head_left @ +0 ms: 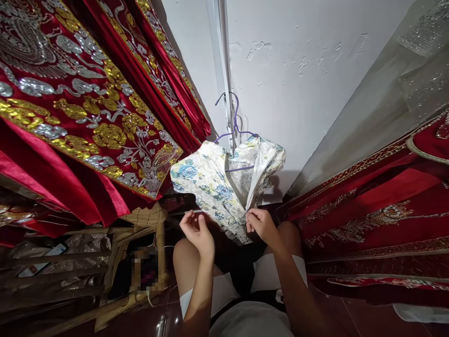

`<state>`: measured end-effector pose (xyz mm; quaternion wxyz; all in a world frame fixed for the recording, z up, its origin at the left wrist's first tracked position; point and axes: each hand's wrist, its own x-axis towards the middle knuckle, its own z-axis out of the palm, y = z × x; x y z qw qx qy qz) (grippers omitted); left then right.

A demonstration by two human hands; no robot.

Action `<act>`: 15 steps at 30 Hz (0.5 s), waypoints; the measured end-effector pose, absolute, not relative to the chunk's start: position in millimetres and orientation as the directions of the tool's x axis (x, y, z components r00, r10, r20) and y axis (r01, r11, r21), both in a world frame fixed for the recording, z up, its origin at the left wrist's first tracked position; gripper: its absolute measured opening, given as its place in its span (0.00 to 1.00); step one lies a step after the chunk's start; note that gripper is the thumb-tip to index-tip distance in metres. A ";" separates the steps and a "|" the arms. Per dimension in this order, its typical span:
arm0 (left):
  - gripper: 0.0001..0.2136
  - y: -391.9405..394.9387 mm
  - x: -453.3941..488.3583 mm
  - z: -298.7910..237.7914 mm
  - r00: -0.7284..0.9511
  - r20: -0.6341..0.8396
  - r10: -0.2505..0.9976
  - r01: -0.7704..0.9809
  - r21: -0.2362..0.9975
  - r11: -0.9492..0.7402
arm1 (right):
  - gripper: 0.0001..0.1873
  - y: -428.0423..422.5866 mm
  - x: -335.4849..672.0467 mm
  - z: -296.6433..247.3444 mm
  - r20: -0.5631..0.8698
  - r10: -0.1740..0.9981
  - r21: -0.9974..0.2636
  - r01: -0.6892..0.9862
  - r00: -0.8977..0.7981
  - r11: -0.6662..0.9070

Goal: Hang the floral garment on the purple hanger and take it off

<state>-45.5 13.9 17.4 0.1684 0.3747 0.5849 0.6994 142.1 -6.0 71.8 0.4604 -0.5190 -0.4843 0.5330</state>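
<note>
The flowered top [213, 188] hangs on a purple hanger [235, 124]. The right hand [262, 224] pinches the bottom of its open front; the left hand [199, 235], loosely curled and empty, is near. Work on the front seems underway; the next move calls for a gentle, steady pull.

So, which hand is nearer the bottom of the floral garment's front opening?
Right. The right hand pinches the floral garment at that spot; the left hand hovers apart, to its left.
</note>
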 end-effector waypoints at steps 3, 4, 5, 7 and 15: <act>0.13 1.4 -19.1 21.3 -0.358 0.426 0.831 0.307 0.894 -0.326 | 0.11 -5.3 135.8 69.7 -0.123 0.989 -0.992 -0.025 -0.077 -0.125; 0.11 -0.7 -10.2 23.1 -0.224 0.400 0.889 0.297 0.897 -0.328 | 0.10 -5.3 133.3 68.9 -0.124 0.987 -0.991 -0.040 -0.099 -0.129; 0.08 -1.3 -2.5 24.8 -0.120 0.364 0.924 0.281 0.905 -0.320 | 0.10 -5.2 131.2 68.6 -0.123 0.985 -0.990 -0.053 -0.117 -0.130; 0.06 1.7 7.6 27.6 -0.034 0.328 0.944 0.257 0.915 -0.309 | 0.09 -3.8 129.8 70.7 -0.121 0.985 -0.989 -0.073 -0.119 -0.131; 0.11 16.3 9.7 25.5 0.141 0.440 0.887 0.263 0.847 -0.462 | 0.12 62.4 157.2 150.1 -0.011 0.991 -0.989 -0.151 0.135 0.010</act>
